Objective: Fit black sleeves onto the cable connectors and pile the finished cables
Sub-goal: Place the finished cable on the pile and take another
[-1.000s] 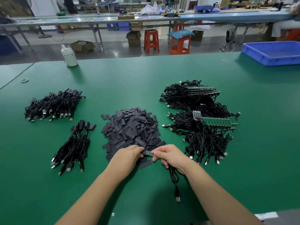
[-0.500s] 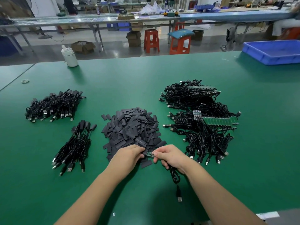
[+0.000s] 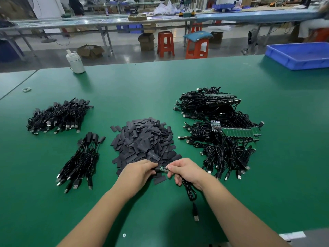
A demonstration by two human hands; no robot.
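Observation:
My right hand [image 3: 187,171] pinches a small green connector board [image 3: 164,168] on a black cable [image 3: 190,194] whose USB plug lies toward me. My left hand [image 3: 138,172] pinches a black sleeve [image 3: 157,169] at the board's left end; how far it covers the board is hidden by my fingers. Just beyond my hands lies the heap of loose black sleeves [image 3: 144,139]. Unsleeved cables with green boards [image 3: 224,136] are piled to the right. Sleeved cables lie in two piles at the left, a near one [image 3: 81,161] and a far one [image 3: 58,115].
A blue tray [image 3: 300,56] stands at the table's far right and a white bottle [image 3: 75,62] at its far edge. A small ring [image 3: 26,89] lies at far left. Beyond the green table [image 3: 142,90] are stools and workbenches.
The hands have stayed together at the front of the sleeve heap, working the sleeve against the board. The hanging cable has shifted slightly.

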